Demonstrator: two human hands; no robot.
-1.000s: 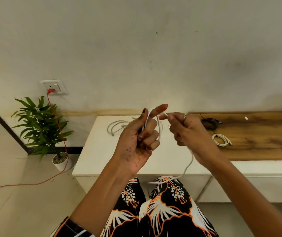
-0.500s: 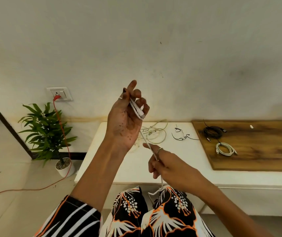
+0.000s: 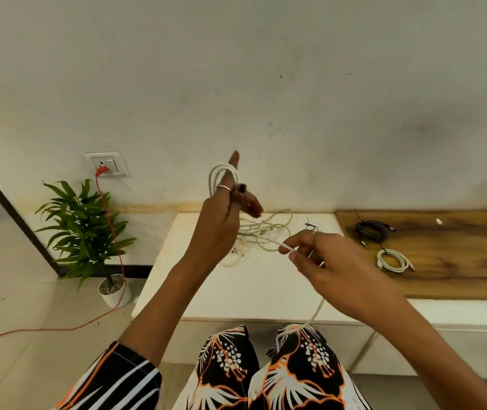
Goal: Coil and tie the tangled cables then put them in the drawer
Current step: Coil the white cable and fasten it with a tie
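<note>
Our left fingers (image 3: 238, 199) are curled shut, pinning a few white loops of cable (image 3: 221, 176) that wrap the raised forefinger. Our right fingers (image 3: 294, 255) pinch the same cable a little way along, thumb against forefinger, with a short straight run stretched between the two hands, rising from right to left. Below the right hand (image 3: 339, 276) the free tail hangs down to our lap. So the slack lies on the right hand's side, and the left hand (image 3: 221, 223) serves as the spool; we judge the next wrap must carry the right hand up and over the left forefinger. Beyond the hands, a loose tangle (image 3: 266, 235) of pale cable lies on the white counter (image 3: 236, 294). Well to the right, on a wooden board (image 3: 458, 261), sit a black coil (image 3: 373, 230) and a white coil (image 3: 393, 261).
</note>
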